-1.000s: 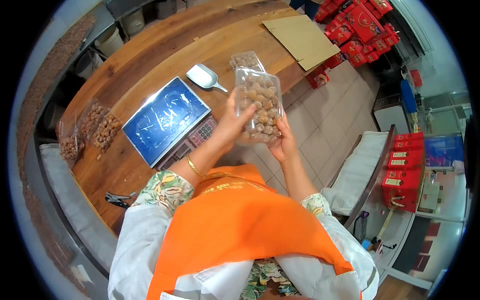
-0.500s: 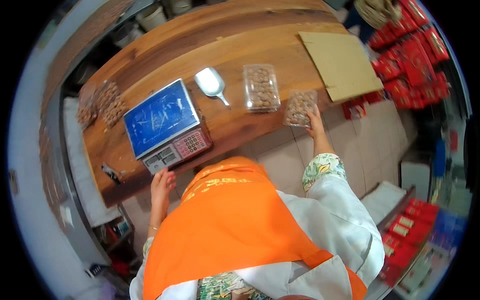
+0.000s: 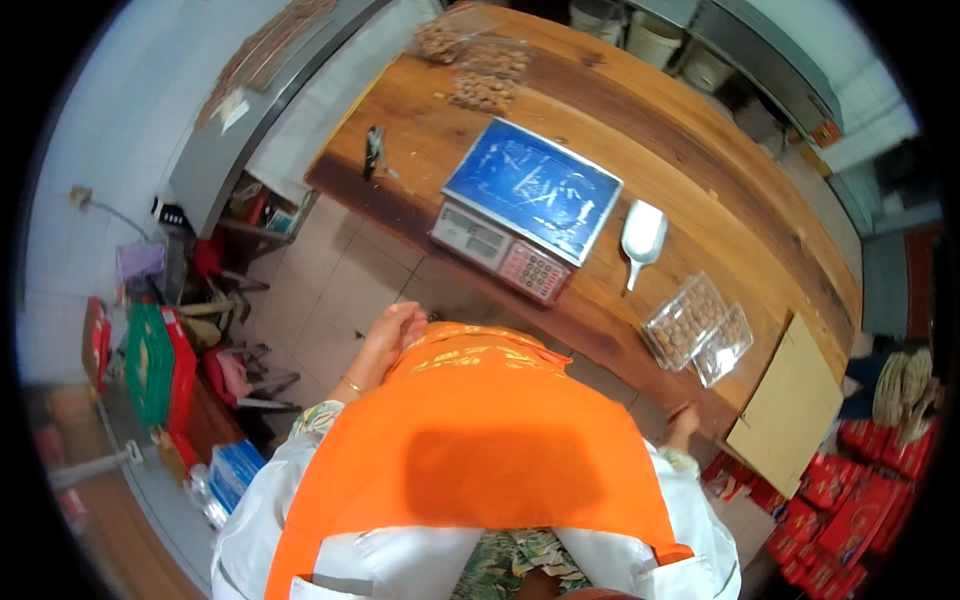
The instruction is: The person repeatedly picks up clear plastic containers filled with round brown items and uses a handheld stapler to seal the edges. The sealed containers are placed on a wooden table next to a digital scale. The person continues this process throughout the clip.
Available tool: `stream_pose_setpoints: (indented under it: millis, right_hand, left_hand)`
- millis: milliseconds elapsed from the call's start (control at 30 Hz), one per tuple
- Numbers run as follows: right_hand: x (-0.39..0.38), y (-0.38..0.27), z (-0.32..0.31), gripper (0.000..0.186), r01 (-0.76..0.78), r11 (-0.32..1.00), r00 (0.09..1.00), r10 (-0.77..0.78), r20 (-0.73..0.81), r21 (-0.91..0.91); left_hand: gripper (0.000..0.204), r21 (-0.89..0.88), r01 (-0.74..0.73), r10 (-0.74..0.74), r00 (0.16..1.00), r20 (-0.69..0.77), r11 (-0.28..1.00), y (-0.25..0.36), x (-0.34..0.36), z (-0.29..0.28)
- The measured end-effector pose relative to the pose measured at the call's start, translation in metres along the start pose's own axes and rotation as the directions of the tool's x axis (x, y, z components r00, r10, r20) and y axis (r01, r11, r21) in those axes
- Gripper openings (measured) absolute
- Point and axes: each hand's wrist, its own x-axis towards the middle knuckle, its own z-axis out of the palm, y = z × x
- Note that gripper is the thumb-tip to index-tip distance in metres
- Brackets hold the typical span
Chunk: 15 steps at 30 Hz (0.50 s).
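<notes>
My left hand [image 3: 393,328] hangs just in front of my orange apron, its fingers loosely curled and apart, with nothing in them. At the table's front edge on the right, my right hand [image 3: 684,424] is slightly blurred and holds nothing that I can see. Just beyond it lies a clear plastic box of round brown nuts [image 3: 722,346]. That box leans against or overlaps a second clear nut box [image 3: 684,318] beside it. A metal scoop [image 3: 642,235] lies on the table between the boxes and a digital scale [image 3: 535,190] with a blue platform.
More bagged or boxed nuts [image 3: 490,75] sit at the wooden table's [image 3: 640,125] far left end. A black tool [image 3: 374,152] lies near its left corner. A cardboard sheet [image 3: 790,410] covers the right end, with red packages [image 3: 850,510] below. Stools [image 3: 245,375] stand at left.
My view has swung to the right-hand side, shifting the scene. My right hand has let go of the nut box, which now rests by the other one. My left hand has drawn back from the scale.
</notes>
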Motion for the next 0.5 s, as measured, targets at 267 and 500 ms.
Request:
stream_pose_setpoints:
  millis: [267, 500]
  right_hand:
    - [-0.215, 0.101, 0.304, 0.028, 0.545, 0.728, 0.5, 0.116, 0.858, -0.416]
    - [-0.347, 0.078, 0.599, 0.024, 0.937, 0.33, 0.216, -0.276, 0.937, -0.119]
  left_hand:
    - [0.023, -0.006, 0.019, -0.019, 0.998, -0.055, 1.0, 0.037, 0.025, -0.07]
    - [0.027, 0.161, -0.17, 0.16, 0.985, 0.071, 0.972, 0.128, 0.118, -0.15]
